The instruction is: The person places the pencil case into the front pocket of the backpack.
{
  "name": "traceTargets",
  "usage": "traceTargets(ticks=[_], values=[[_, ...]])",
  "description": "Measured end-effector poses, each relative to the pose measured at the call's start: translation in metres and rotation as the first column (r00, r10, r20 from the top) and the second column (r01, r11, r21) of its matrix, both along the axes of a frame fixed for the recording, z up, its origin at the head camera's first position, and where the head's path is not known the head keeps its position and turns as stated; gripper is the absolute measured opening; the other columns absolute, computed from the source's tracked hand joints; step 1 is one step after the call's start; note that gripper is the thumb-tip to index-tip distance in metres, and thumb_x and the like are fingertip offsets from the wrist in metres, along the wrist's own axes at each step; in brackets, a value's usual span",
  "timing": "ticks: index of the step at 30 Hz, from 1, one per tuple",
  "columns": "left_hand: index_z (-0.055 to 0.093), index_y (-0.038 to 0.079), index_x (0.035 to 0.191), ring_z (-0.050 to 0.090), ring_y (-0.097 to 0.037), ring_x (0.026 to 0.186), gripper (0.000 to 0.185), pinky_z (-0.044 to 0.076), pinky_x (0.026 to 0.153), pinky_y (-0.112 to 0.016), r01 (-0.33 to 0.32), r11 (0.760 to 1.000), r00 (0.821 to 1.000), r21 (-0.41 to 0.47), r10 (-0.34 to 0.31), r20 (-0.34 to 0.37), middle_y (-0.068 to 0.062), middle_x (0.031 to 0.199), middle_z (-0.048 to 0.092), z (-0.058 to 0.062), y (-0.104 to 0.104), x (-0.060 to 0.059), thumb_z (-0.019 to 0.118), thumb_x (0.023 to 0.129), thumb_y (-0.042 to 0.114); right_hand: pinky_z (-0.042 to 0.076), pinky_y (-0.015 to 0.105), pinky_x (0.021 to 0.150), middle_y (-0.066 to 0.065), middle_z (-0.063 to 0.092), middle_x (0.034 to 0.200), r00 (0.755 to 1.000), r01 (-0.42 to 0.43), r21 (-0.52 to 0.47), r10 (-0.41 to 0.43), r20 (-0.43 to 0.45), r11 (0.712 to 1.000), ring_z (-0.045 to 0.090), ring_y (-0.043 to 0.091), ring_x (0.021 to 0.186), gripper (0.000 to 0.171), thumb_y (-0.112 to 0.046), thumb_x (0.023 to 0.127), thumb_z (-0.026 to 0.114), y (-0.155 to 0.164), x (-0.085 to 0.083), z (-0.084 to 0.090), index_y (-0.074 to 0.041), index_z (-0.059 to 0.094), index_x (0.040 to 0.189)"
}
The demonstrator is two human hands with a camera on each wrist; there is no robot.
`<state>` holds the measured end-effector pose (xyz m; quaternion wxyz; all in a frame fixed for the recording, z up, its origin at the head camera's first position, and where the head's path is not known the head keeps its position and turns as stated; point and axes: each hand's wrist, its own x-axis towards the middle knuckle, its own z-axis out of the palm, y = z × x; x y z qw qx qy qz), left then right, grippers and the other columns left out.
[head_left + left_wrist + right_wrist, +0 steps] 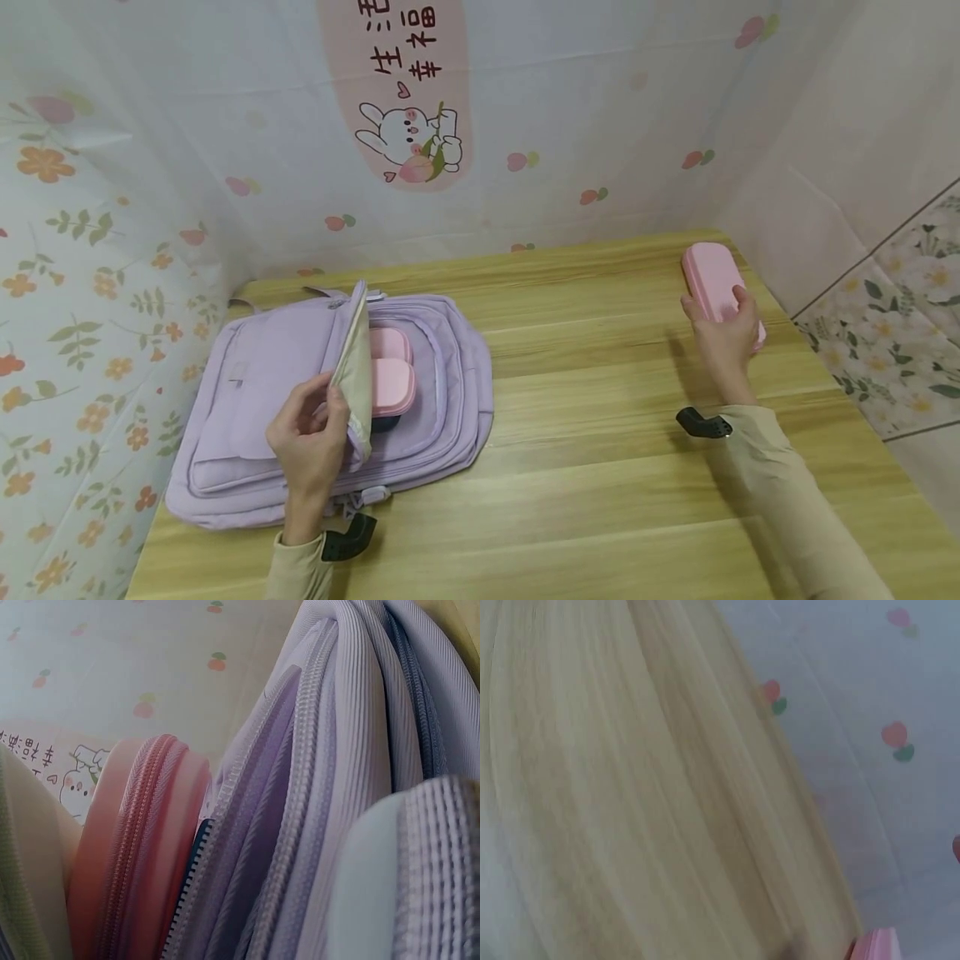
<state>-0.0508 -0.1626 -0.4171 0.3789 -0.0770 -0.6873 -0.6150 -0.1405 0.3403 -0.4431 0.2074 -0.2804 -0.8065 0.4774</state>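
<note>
A lilac backpack [270, 358] lies flat on the left of the table, its front pocket unzipped. My left hand [311, 433] pinches the edge of the pocket flap [354, 375] and holds it up, cream lining showing. Inside the pocket are two pink cases [393, 387], one partly over the other, with something dark under them. The left wrist view shows a pink zippered case [142, 847] beside the pocket's zipper [195, 877]. At the far right, my right hand [723, 337] grips a long pink case [712, 271], thumb on its left side and fingers across it.
The wooden table [570, 400] meets a printed cloth backdrop [562, 117] at the back. A flower-patterned cloth [90, 317] hangs on the left, and a pale wall covering [862, 192] stands close by the right hand's side.
</note>
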Motion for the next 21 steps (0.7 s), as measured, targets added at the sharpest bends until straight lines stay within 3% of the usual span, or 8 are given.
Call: traceTargets(ticks=[3, 9, 17, 21], values=[[0.067, -0.022, 0.100, 0.073, -0.003, 0.081, 0.020, 0.060, 0.069, -0.014, 0.008, 1.000, 1.000, 0.011, -0.007, -0.007, 0.007, 0.092, 0.074, 0.000, 0.000, -0.001, 0.060, 0.081, -0.018, 0.023, 0.047, 0.123, 0.013, 0.030, 0.162, 0.998, 0.033, 0.015, -0.033, 0.046, 0.999, 0.028, 0.032, 0.147, 0.087, -0.040, 0.089, 0.072, 0.009, 0.003, -0.006, -0.009, 0.028, 0.157], [0.066, -0.022, 0.100, 0.072, -0.003, 0.081, 0.021, 0.060, 0.068, -0.014, 0.023, 1.000, 1.000, 0.019, -0.023, -0.007, 0.005, 0.092, 0.074, -0.001, -0.001, -0.001, 0.060, 0.081, -0.019, 0.022, 0.050, 0.123, 0.022, 0.032, 0.157, 0.997, 0.050, 0.116, -0.056, 0.049, 0.992, 0.028, 0.036, 0.145, 0.091, -0.035, 0.087, 0.075, 0.031, 0.008, -0.029, -0.002, 0.025, 0.155], [0.066, -0.023, 0.100, 0.072, -0.003, 0.081, 0.021, 0.060, 0.069, -0.015, 0.033, 0.999, 0.999, 0.018, -0.032, -0.008, 0.006, 0.092, 0.074, 0.000, -0.001, -0.001, 0.059, 0.081, -0.020, 0.015, 0.049, 0.128, 0.024, 0.016, 0.163, 0.976, 0.063, 0.007, -0.063, 0.208, 0.998, 0.017, 0.039, 0.151, 0.105, -0.041, 0.086, 0.074, 0.048, 0.009, -0.041, -0.001, 0.009, 0.160], [0.067, -0.022, 0.101, 0.072, -0.003, 0.081, 0.021, 0.060, 0.069, -0.015, 0.022, 1.000, 1.000, 0.015, -0.022, -0.005, 0.006, 0.092, 0.074, 0.000, -0.002, -0.001, 0.059, 0.081, -0.019, 0.017, 0.049, 0.126, 0.025, 0.017, 0.161, 0.965, 0.097, 0.009, -0.096, 0.244, 0.995, 0.017, 0.039, 0.149, 0.106, -0.042, 0.084, 0.075, 0.049, 0.009, -0.043, -0.002, 0.013, 0.159]])
